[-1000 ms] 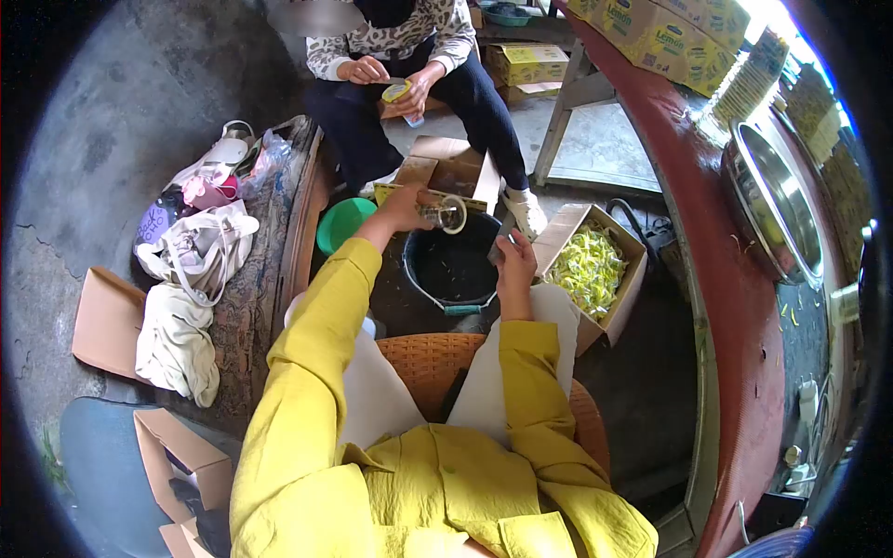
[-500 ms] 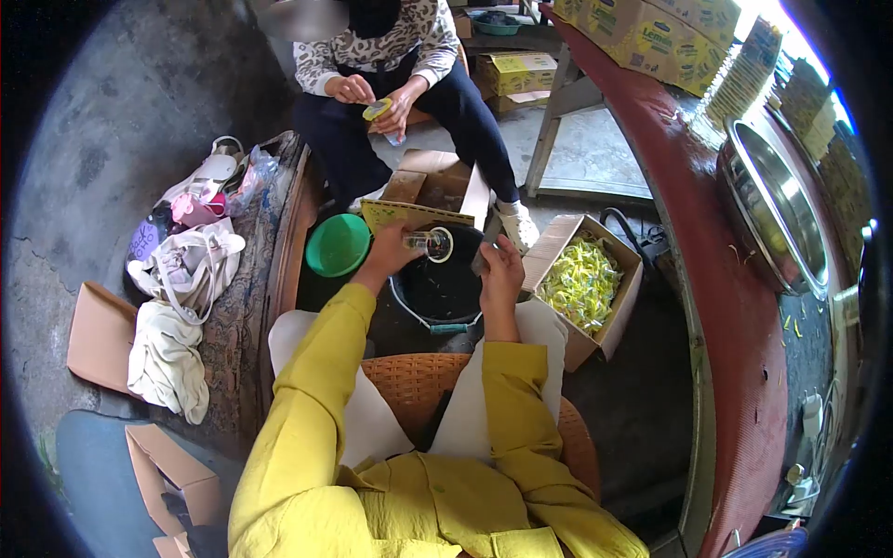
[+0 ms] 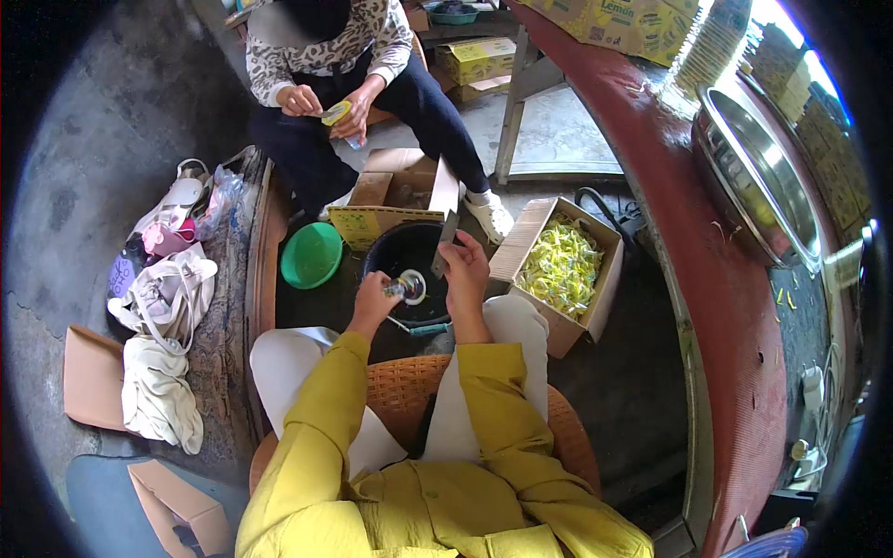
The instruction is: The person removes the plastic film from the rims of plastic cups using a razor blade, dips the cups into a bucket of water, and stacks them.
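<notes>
L hand [image 3: 375,299]: fingers wrapped round the base end of a clear cup [image 3: 406,286], prob. so the rim's unobstructed.
R hand [image 3: 465,268]: pinching a flat grey strip [image 3: 447,244] nr its lower end, prob. to leave the rest free.
Cup: tilted over the bucket [image 3: 386,251], mouth twd R hand, apart from strip; contents too small to tell.
Bucket: dark, on floor just ahead of knees, approx. under both hands, presumably to catch drips/scraps.
Box [image 3: 541,314]: cardboard, R of bucket, filled w/ yellow packets [image 3: 563,265]; handy for R side, presumably.
Basin [image 3: 312,256]: green, L of bucket.
Co-worker: opp., holding yellow-topped cup [image 3: 336,113] above open carton [image 3: 372,226].
</notes>
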A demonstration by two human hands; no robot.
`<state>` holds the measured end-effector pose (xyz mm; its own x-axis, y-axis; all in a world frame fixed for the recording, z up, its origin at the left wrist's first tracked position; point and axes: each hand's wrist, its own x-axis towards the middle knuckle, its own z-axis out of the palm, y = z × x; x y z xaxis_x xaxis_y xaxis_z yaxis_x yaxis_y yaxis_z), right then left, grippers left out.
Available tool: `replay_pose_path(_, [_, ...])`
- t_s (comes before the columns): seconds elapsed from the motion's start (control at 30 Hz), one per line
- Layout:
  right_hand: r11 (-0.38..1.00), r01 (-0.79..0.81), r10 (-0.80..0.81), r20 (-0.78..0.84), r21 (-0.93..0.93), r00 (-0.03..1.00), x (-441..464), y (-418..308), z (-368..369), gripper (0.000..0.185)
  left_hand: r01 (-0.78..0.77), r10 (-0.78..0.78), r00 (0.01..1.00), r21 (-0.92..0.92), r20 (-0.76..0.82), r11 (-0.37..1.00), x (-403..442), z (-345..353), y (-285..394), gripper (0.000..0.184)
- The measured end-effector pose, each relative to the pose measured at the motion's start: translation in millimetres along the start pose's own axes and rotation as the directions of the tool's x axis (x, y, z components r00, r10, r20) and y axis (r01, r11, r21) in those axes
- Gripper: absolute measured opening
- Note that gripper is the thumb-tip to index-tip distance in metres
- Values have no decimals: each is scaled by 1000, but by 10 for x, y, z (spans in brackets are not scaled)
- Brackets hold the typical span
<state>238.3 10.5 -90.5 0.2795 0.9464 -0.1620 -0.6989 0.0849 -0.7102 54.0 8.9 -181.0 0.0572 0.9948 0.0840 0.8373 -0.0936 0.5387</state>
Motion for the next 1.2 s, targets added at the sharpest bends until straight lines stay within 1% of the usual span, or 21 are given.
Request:
replay_pose_path(0.03, [1000,10,-10,3,-6,1000,3,11,-6,39,1,-9,993,-63,-114,998,10,-20,60,39])
replay_pose_path(0.1, [996,38,-38,3,-79,999,19,62,-29,39,-75,72,996,75,44,994,-73,56,-128,37])
replay_pose_path(0.13, [987,64,-64,6,-149,998,49,114,-78,39,-80,77,991,24,111,996,-59,50,-217,36])
replay_pose_path(0.2, [976,68,-72,-11,-205,997,28,58,-64,39,-3,-28,979,-152,-203,988,-31,-17,-32,36])
replay_pose_path(0.23, [981,37,-44,-36,-192,998,-50,14,-44,39,33,-182,934,-435,-306,900,84,173,-301,37])
replay_pose_path(0.27, [987,32,-42,-55,-159,998,-58,67,-86,39,29,-353,872,-685,-339,728,278,336,-549,39])
replay_pose_path(0.3, [992,25,-35,-75,-125,997,-41,138,-140,39,36,-449,843,-800,-298,599,348,160,-414,38])
replay_pose_path(0.33, [993,42,-50,-73,-113,996,-52,132,-160,40,-6,-538,829,-965,-152,263,289,-269,149,36])
replay_pose_path(0.37, [993,58,-65,-67,-102,996,-48,111,-172,40,-91,-478,859,-974,-181,206,391,-498,370,36])
replay_pose_path(0.43, [988,78,-87,-68,-131,994,-6,130,-218,40,-244,-362,897,-967,-252,69,639,-811,707,36])
replay_pose_path(0.5, [977,73,-91,-83,-200,992,46,240,-257,38,-315,-281,904,-946,-323,76,945,-1231,1257,42])
replay_pose_path(0.57, [985,46,-63,-96,-168,993,-6,209,-188,37,-446,-140,877,-887,-460,119,1131,-1763,2074,45])
replay_pose_path(0.63, [985,25,-43,-98,-173,994,-64,182,-194,37,-680,163,662,-495,-731,541,1501,-2132,2513,42])
replay_pose_path(0.7, [978,17,-35,-80,-207,996,-95,207,-192,36,-838,123,536,-508,-835,197,1744,-2422,3269,40])
replay_pose_path(0.77, [964,78,-86,-19,-255,996,-69,375,-261,36,-872,219,489,-474,-844,120,2067,-2752,3781,46])
replay_pose_path(0.8, [957,85,-89,-1,-276,996,-78,430,-285,37,-834,266,546,-543,-794,92,2221,-2914,4030,50])
replay_pose_path(0.83, [950,93,-91,20,-298,996,-68,454,-311,37,-791,312,595,-608,-740,67,2369,-3050,4260,55])
replay_pose_path(0.9, [953,55,-60,-9,-299,998,-72,420,-306,38,-841,310,520,-540,-796,27,2552,-3128,4780,63])
replay_pose_path(0.97, [953,52,-58,-12,-298,998,-57,375,-253,38,-845,389,526,-516,-756,140,2745,-3248,5163,68])
replay_pose_path(1.07, [947,80,-79,16,-311,997,-80,378,-224,39,-911,327,403,-407,-855,59,2804,-3247,5670,75])
replay_pose_path(1.2, [972,13,-6,27,-237,1000,-114,287,-157,38,-939,358,343,-328,-868,106,2781,-3187,6123,76])
